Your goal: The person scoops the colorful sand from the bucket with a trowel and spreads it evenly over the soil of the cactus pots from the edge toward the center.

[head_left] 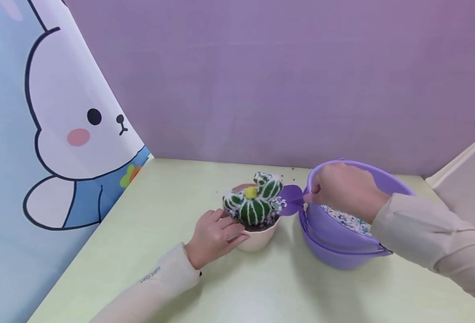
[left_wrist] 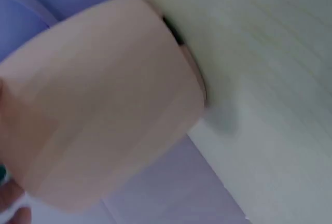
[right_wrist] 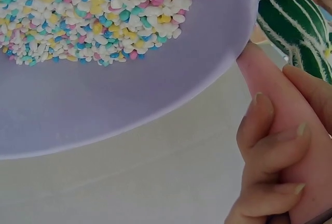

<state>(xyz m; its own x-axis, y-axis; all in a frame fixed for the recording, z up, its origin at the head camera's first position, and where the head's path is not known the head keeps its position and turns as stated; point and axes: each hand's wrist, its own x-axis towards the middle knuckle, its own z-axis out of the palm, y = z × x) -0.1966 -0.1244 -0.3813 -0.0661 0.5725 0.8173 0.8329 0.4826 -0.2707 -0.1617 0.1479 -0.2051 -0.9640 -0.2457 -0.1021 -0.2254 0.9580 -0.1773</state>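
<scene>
A pale pink flowerpot (head_left: 257, 243) holds a green, white-ribbed toy cactus (head_left: 255, 211) with a yellow flower. My left hand (head_left: 215, 235) grips the pot's near-left rim; its body fills much of the left wrist view, with fingertips (left_wrist: 10, 195) at the rim. My right hand (head_left: 344, 186) holds a small toy shovel by its pink handle (right_wrist: 282, 99). The shovel's purple blade (head_left: 292, 199) reaches the pot's right rim, with coloured pebbles (head_left: 279, 204) at its tip beside the cactus. Below the right hand stands a purple bucket (head_left: 334, 253) containing coloured pebbles (right_wrist: 119, 22).
Both the pot and the bucket stand on a pale yellow-green table (head_left: 173, 193). A few dark bits (head_left: 293, 174) lie behind the pot. Purple backing (head_left: 229, 80) rises at the back, and a panel with a cartoon rabbit (head_left: 76, 134) stands at the left.
</scene>
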